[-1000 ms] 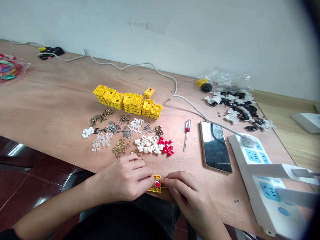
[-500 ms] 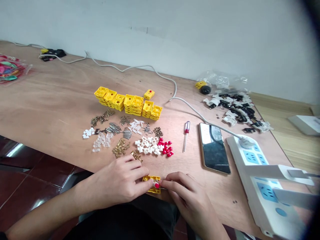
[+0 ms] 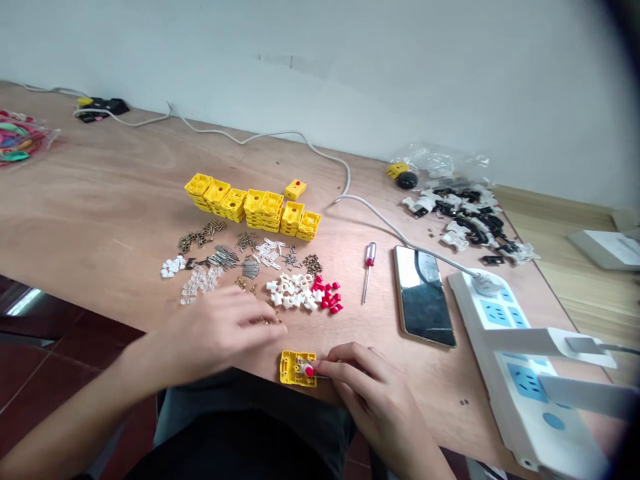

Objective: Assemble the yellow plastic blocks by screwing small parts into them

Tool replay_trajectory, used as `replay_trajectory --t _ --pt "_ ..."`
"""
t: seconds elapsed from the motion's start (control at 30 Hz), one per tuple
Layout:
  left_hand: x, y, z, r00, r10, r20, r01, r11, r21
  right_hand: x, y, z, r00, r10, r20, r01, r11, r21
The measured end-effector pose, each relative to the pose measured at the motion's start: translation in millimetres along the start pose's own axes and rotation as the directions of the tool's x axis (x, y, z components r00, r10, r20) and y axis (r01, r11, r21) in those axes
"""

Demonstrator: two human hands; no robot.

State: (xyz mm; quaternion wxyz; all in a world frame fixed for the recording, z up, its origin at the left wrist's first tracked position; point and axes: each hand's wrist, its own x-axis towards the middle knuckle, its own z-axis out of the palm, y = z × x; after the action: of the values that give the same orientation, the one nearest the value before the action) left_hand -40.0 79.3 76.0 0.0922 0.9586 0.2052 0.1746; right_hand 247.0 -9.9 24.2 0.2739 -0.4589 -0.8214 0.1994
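A yellow plastic half-shell lies at the table's front edge, its inside facing up. In it sit a white piece and a red button. My right hand is closed at the shell's right side, its index fingertip against the inner parts beside the red button. A thin metal strip shows between that hand and the shell. My left hand, slightly blurred, is off the shell with fingers stretched out over the small brass parts, partly covering them. Nothing shows in its fingers.
Stacked yellow shells stand behind piles of small parts, including white fittings and red caps. To the right lie a screwdriver, a phone and a power strip. Black-and-white parts lie farther back.
My left hand has let go of the yellow shell and moved left and up over the brass parts, uncovering the shell's left side. My right hand has stayed at the shell.
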Motion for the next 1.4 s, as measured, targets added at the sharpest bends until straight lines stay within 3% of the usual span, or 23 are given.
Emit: replay_trajectory --t 0.1,0.2,0.4,0.77,1.0,1.13,1.4 --pt "-13.1 -31.6 -15.6 0.969 -0.151 -0.197 0.166 0.984 0.063 0.0 -1.1 -0.5 1.000 0.012 -0.003 -0.012 1.000 0.000" --pt "-20.4 -53.1 -17.8 0.925 -0.264 -0.273 0.296 0.952 0.082 -0.2 -1.2 -0.1 1.000 0.022 -0.007 -0.022 1.000 0.003" --pt "-13.7 -59.0 -2.1 0.956 -0.242 -0.166 0.255 0.965 0.059 -1.0 -0.5 0.6 1.000 0.025 -0.007 -0.025 1.000 0.018" --pt "-20.7 -78.4 4.3 0.915 -0.360 -0.180 0.379 0.922 0.083 -0.3 -1.7 0.1 1.000 0.019 -0.024 -0.019 1.000 0.018" --pt "-40.9 -90.6 -24.2 0.823 -0.497 -0.275 0.552 0.815 0.177 2.0 -2.7 0.2 0.999 0.011 -0.051 -0.010 1.000 0.014" --pt "-53.4 -100.2 -31.0 0.848 -0.487 -0.208 0.527 0.816 0.238 2.8 -3.0 -0.4 0.999 0.015 -0.040 -0.015 1.000 0.010" --pt "-55.2 -109.5 -22.2 0.857 -0.447 -0.258 0.509 0.814 0.281 2.2 -3.3 -0.2 0.999 0.025 -0.030 -0.025 1.000 0.016"
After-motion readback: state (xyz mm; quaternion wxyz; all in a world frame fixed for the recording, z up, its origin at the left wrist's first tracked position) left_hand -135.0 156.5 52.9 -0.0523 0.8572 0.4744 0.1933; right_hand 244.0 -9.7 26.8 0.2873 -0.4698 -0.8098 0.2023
